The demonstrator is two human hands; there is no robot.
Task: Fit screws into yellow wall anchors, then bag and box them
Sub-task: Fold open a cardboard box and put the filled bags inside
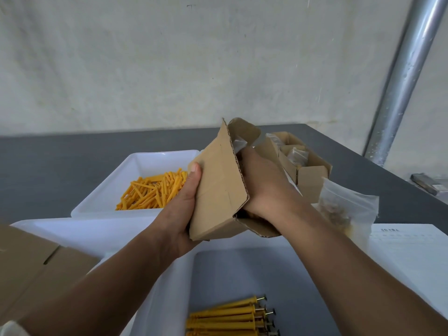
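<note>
A small cardboard box [218, 190] is held tilted in the air above the white trays. My left hand [181, 207] grips its left side, thumb on the front panel. My right hand [264, 185] is pushed into the box's open side; its fingers are hidden inside, where a bit of clear plastic bag [238, 144] shows. Loose yellow anchors [155, 190] lie in the far white tray [135, 163]. Anchors with screws fitted [232, 316] lie in a row in the near white tray [169, 287].
A larger open cardboard box [305, 166] with bagged parts stands behind my right hand. A clear zip bag [344, 209] of small parts lies to the right, next to a white sheet of paper [412, 248]. Flat cardboard [31, 260] lies at the left. A metal pole [407, 69] rises at the right.
</note>
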